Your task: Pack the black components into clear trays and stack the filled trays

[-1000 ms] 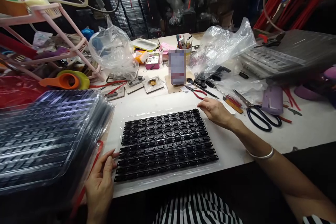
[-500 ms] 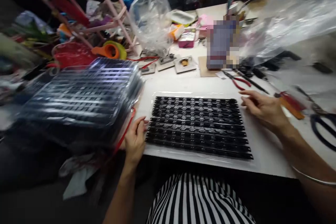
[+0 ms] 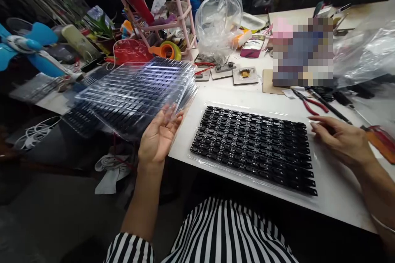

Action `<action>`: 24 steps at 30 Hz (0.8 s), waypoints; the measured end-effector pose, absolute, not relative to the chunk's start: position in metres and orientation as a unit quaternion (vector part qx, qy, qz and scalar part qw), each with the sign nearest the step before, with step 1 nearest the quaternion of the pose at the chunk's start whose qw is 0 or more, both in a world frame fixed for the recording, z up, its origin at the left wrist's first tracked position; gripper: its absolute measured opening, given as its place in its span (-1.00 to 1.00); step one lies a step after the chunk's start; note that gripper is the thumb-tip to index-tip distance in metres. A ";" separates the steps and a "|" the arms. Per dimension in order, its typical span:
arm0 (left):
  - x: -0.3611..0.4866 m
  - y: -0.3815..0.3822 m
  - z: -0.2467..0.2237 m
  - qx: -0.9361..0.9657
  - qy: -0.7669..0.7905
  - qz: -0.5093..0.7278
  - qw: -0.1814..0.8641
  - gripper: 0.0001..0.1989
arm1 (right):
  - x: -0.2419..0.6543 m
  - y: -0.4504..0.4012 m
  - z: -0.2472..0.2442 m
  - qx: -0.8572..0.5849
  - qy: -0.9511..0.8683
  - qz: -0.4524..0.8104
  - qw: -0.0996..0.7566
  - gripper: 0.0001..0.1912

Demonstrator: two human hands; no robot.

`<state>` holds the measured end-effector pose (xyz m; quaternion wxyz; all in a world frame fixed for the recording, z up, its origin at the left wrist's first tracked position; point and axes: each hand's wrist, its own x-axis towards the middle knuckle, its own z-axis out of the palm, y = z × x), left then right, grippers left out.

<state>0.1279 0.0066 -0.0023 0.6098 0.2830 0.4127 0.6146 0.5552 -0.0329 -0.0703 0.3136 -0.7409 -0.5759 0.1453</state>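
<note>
A clear plastic tray [image 3: 224, 164] filled with rows of small black parts [image 3: 256, 148] lies on the white table in front of me. To its left, more clear trays with black rows form a fanned, uneven stack [image 3: 132, 90]. My left hand [image 3: 159, 137], palm up with curled fingers, is at the near right corner of this stack and grips a clear tray's edge; the exact finger contact is partly blurred. Just beyond the right edge of the front tray, my right hand [image 3: 342, 137] rests low over the table, holding nothing, its fingers loosely bent and apart.
Red-handled pliers [image 3: 311, 104] and other tools lie at the right, beside plastic wrap [image 3: 367, 53]. Small flat fixtures [image 3: 245, 76] and a clear bag [image 3: 217, 20] stand at the back. A pink rack [image 3: 182, 12], tape rolls [image 3: 168, 51] and a blue fan [image 3: 31, 45] are at left.
My left hand has left the front tray's left edge and moved to the tray stack, turning palm up. The stack looks more fanned out. The view has swung left; my right hand stays beside the front tray.
</note>
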 end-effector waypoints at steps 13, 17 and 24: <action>0.192 -0.014 -0.013 0.403 0.416 0.503 0.641 -0.78 | 0.495 -0.058 -0.019 -0.627 -0.619 0.101 0.461 -0.69; 0.226 -0.023 -0.012 0.436 0.365 0.433 0.700 -0.85 | 0.459 -0.054 0.006 -0.495 -0.544 0.410 0.539 -0.44; 0.226 -0.002 0.009 0.526 0.325 0.434 0.655 -0.87 | 0.428 -0.029 0.028 -0.387 -0.540 0.449 0.597 -0.81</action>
